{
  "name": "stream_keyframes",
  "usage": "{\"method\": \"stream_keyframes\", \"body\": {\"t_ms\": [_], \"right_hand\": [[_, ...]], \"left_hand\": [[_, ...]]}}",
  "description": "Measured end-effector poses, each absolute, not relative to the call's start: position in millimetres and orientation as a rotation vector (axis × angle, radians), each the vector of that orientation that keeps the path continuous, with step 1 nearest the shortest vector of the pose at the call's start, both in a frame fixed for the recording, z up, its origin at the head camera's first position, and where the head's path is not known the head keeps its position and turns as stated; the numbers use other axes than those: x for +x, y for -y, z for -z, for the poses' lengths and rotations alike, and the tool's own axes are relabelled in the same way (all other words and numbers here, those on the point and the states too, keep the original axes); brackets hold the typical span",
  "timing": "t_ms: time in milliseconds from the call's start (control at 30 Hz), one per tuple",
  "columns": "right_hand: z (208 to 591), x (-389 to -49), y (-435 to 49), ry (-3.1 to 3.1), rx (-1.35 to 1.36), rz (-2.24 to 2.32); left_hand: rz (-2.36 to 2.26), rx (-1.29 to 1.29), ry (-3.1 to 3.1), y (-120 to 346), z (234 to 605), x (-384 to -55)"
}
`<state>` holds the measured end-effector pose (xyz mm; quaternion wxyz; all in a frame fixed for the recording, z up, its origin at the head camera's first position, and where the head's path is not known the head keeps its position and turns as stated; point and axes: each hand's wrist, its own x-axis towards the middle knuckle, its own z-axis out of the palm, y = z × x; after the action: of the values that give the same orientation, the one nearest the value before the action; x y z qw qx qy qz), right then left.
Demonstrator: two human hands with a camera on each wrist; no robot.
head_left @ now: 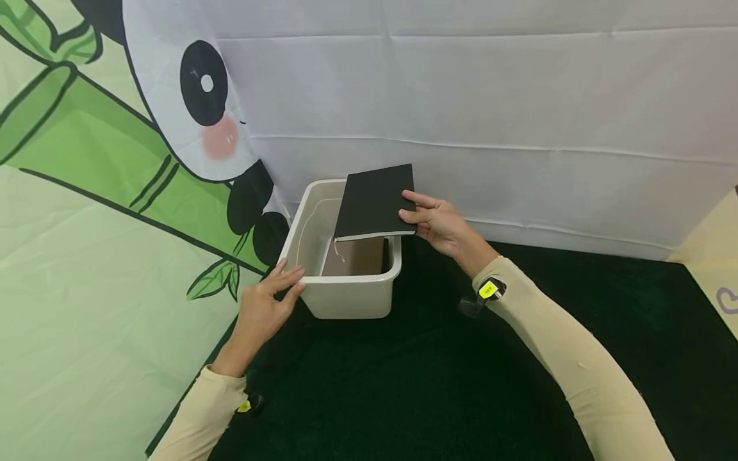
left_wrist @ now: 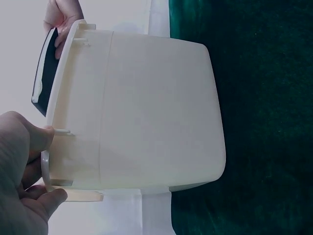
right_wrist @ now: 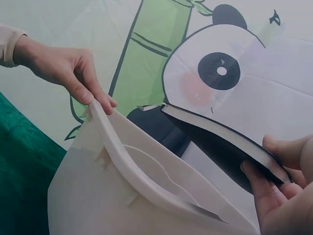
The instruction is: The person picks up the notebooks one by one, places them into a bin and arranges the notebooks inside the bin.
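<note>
A black notebook [head_left: 375, 202] with pale page edges and a thin ribbon marker is in my right hand [head_left: 442, 225], which pinches it by its right side. It is held over an off-white plastic bin [head_left: 348, 298], above the rim. My left hand [head_left: 265, 310] grips the bin's near left corner, fingers and thumb about the rim, as the left wrist view shows. Inside the bin lies a flat brown item [head_left: 353, 257] with a dark strip at its right; the notebook hides part of it. In the right wrist view the notebook [right_wrist: 215, 147] is tilted beside the bin's rim [right_wrist: 132, 169].
The bin stands on a dark green cloth-covered table [head_left: 438, 384], near its back left corner. A white curtain [head_left: 490, 96] hangs close behind. On the left is a pale green sheet [head_left: 86, 256] printed with a panda and bamboo.
</note>
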<state>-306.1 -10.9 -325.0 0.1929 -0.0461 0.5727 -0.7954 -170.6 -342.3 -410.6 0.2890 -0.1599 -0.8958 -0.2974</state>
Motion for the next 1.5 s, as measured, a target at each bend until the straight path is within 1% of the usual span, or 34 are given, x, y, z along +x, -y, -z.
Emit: {"method": "stream_keyframes", "body": {"t_ms": [233,567,967,1300,1500], "right_hand": [[331.0,-311.8,29.2,-1.705,-0.092,2.189],[335.9,-320.3,59.0,-1.773,-0.111,2.104],[334.5,-330.3,78.4,-1.902,-0.095,1.964],[332.3,-327.0,102.1,-1.985,-0.051,1.883],[333.3,-322.6,112.4,-2.045,-0.080,1.828]], "left_hand": [[0.806,-0.420,2.387,338.0,411.5,-171.3],[0.792,-0.397,2.394,337.0,411.0,-172.3],[0.780,-0.385,2.391,333.5,412.2,-173.7],[0.795,-0.379,2.403,334.1,411.5,-172.3],[0.799,-0.390,2.397,335.7,411.9,-172.4]]}}
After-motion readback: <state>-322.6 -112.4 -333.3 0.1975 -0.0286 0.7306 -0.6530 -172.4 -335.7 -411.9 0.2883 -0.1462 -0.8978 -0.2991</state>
